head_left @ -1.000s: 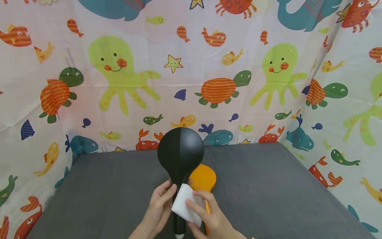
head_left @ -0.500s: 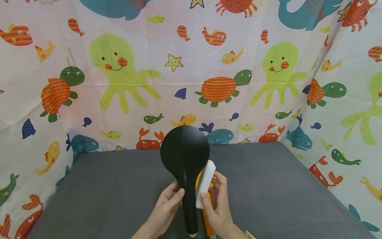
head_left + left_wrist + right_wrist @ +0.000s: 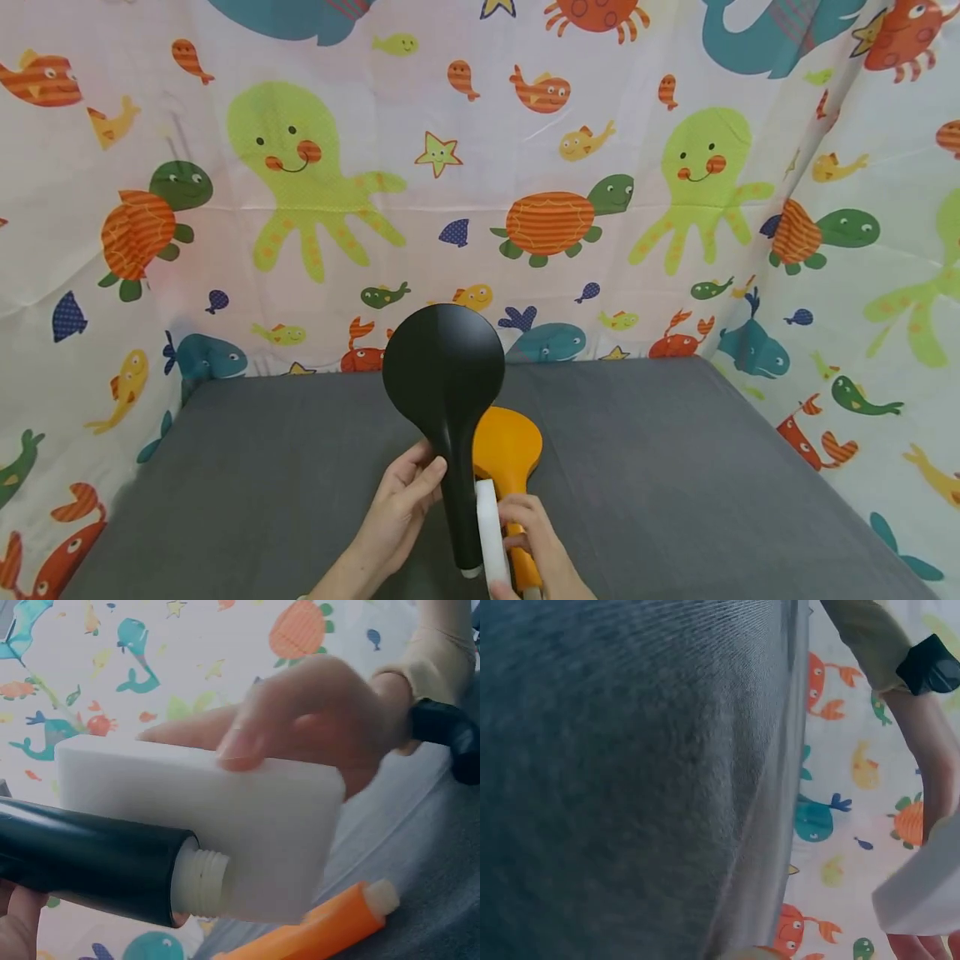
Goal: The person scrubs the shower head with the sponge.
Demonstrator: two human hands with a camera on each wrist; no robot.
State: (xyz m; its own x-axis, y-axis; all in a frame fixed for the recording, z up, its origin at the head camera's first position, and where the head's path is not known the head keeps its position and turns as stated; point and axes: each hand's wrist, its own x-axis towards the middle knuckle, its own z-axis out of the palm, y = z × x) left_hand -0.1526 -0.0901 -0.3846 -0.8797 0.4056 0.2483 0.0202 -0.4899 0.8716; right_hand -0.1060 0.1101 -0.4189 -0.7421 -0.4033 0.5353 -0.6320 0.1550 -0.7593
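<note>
A black handheld shower head (image 3: 444,358) is held up, its round head at the top and its handle slanting down. My left hand (image 3: 405,500) grips the upper handle, thumb on the near side. My right hand (image 3: 540,542) pinches a white block-shaped sponge (image 3: 491,529) beside the lower handle; whether it presses on the handle I cannot tell. In the left wrist view, the white threaded end (image 3: 201,883) of the handle shows in front of the sponge's broad face. The right wrist view catches only a corner of the sponge (image 3: 922,892).
An orange shower head (image 3: 506,442) lies on the grey cloth-covered table (image 3: 637,475), behind and right of the black one. A white curtain (image 3: 480,208) printed with sea animals hangs around the table's back and sides.
The sponge was across the handle's front, then rose along its right side, and is now lower by the handle's end. The black shower head shifted right, then back left.
</note>
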